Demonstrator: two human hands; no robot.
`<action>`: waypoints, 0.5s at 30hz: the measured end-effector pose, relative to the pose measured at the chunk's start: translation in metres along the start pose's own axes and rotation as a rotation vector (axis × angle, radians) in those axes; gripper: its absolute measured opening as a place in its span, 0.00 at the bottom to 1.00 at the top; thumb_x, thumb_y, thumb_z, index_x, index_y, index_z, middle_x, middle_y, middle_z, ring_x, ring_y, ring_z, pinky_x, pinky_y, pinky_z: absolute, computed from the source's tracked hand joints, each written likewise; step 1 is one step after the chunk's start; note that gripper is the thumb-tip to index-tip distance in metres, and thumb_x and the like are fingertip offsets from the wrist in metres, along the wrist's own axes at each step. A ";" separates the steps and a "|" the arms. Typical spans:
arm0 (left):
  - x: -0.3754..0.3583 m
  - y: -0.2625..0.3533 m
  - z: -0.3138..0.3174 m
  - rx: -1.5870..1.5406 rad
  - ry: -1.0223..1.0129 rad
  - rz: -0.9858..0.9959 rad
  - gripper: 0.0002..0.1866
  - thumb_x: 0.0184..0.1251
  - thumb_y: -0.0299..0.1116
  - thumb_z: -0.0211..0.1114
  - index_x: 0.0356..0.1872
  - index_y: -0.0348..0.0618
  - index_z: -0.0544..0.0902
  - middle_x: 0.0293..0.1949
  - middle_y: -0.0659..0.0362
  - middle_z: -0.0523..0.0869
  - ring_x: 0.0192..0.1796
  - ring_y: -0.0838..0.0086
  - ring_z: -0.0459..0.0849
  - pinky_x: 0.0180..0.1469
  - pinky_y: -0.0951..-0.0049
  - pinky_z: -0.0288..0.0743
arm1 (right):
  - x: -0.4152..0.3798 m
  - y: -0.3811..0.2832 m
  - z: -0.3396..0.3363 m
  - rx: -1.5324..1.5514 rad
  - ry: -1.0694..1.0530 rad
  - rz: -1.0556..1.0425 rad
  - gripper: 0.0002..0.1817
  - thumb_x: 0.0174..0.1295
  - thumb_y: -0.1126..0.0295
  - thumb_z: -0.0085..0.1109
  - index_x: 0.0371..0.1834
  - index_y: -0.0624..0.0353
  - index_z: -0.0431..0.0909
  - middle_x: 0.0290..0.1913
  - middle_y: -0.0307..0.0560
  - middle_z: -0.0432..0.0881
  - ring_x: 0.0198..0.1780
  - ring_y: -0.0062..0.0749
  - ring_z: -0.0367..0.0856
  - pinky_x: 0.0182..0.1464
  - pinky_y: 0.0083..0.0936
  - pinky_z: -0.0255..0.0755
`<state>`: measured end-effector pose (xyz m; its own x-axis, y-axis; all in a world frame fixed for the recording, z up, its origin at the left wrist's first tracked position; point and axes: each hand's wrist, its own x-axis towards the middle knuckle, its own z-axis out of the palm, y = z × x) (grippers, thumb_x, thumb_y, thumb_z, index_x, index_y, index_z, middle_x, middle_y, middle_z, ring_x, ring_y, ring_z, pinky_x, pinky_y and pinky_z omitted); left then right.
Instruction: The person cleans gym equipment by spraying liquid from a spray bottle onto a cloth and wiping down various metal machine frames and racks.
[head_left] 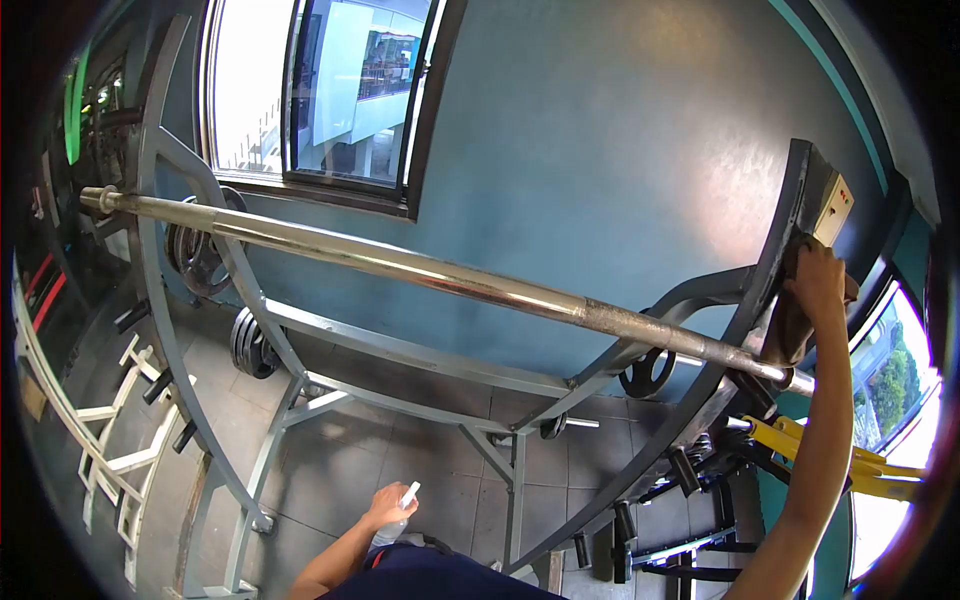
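Observation:
My left hand (pixel 388 506) is low in front of my body, its fingers wrapped round a spray bottle. The bottle's white nozzle (pixel 410 494) sticks out above the hand, and part of its clear body (pixel 388 535) shows below. At the upper right, my right hand (pixel 820 277) grips a dark brown cloth (pixel 793 325), pressing it to the right upright (pixel 765 285) of a grey metal rack. Part of the cloth hangs down near the end of the barbell (pixel 430 270). This long metal bar lies across the rack without plates on it.
Weight plates (pixel 254 343) hang on the rack's lower left, and others (pixel 648 372) at the right. Black pegs (pixel 686 470) jut from the right upright. A yellow machine arm (pixel 850 460) stands at the right. A window (pixel 350 95) is in the blue wall (pixel 600 130) behind.

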<state>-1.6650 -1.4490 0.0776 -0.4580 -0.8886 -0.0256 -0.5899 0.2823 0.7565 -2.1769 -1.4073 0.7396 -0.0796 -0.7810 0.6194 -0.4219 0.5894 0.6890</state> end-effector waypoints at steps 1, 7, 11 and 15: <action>0.001 0.005 0.000 -0.010 -0.012 0.037 0.09 0.56 0.44 0.68 0.31 0.52 0.86 0.34 0.52 0.85 0.41 0.51 0.86 0.43 0.52 0.78 | 0.015 0.002 -0.001 0.057 -0.137 0.022 0.22 0.48 0.60 0.75 0.44 0.59 0.82 0.48 0.53 0.85 0.53 0.48 0.83 0.54 0.42 0.79; -0.005 0.015 0.018 0.019 -0.048 0.131 0.14 0.59 0.47 0.65 0.32 0.48 0.85 0.34 0.50 0.83 0.42 0.50 0.84 0.43 0.50 0.76 | 0.019 0.031 0.003 0.195 -0.235 -0.007 0.26 0.45 0.58 0.76 0.44 0.62 0.80 0.44 0.61 0.84 0.48 0.56 0.84 0.52 0.48 0.78; -0.005 0.011 0.016 0.004 -0.021 0.139 0.16 0.60 0.50 0.64 0.32 0.48 0.84 0.35 0.50 0.83 0.41 0.50 0.84 0.41 0.51 0.76 | -0.020 0.046 -0.002 0.345 -0.004 0.098 0.27 0.59 0.52 0.68 0.52 0.62 0.80 0.46 0.62 0.85 0.52 0.56 0.83 0.54 0.46 0.77; -0.005 0.015 0.009 -0.093 -0.011 0.112 0.12 0.59 0.46 0.67 0.32 0.50 0.84 0.35 0.54 0.84 0.41 0.54 0.84 0.42 0.53 0.77 | -0.063 0.061 0.037 0.470 0.262 0.436 0.26 0.70 0.49 0.56 0.58 0.59 0.79 0.48 0.62 0.84 0.55 0.57 0.82 0.56 0.46 0.74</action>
<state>-1.6782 -1.4373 0.0832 -0.5248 -0.8494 0.0558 -0.4709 0.3443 0.8122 -2.2304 -1.3301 0.7288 -0.1351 -0.3830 0.9138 -0.7520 0.6402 0.1572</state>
